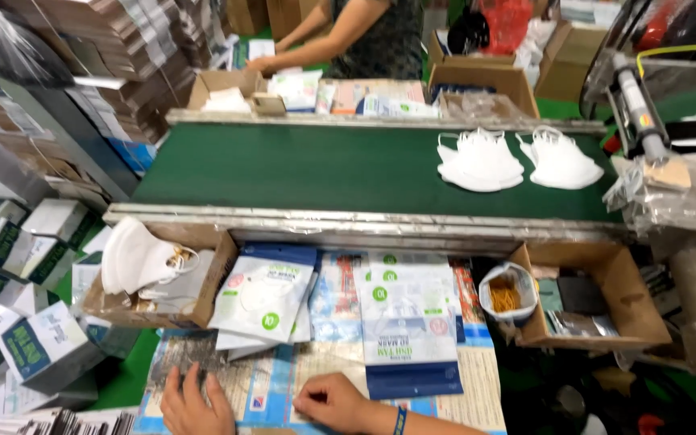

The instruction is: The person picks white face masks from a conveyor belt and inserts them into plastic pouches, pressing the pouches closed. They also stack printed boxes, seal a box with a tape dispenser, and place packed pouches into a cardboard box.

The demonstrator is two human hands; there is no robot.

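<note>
Packing line, seen from above: a green conveyor belt (348, 169) runs across the view, with a cluttered worktop (477, 395) along its near edge. Left hand (193, 405) lies flat, fingers spread, on a printed sheet (271, 387) at the bottom of the view; its grip is wide and holds nothing. Right hand (328, 400), with a blue wristband (399, 420), rests beside it on the same sheet, fingers curled under; whether they pinch the sheet's edge cannot be told, as the fingertips are hidden. Both hands seem to press the sheet down so that it stays flat.

Just beyond the right grip lies a flat white-and-blue pouch (409, 334). Beyond the left grip, several white pouches (266, 298) are stacked, leaning on a cardboard box (203, 298) that holds a folded white mask (134, 258), all within easy reach. Farther right, an open carton (606, 298) stands beside a small bag of orange ties (506, 296). Well beyond both grips, two heaps of white masks (517, 159) sit on the belt. Across the belt, another person's arms (316, 36) reach toward boxes there.
</note>
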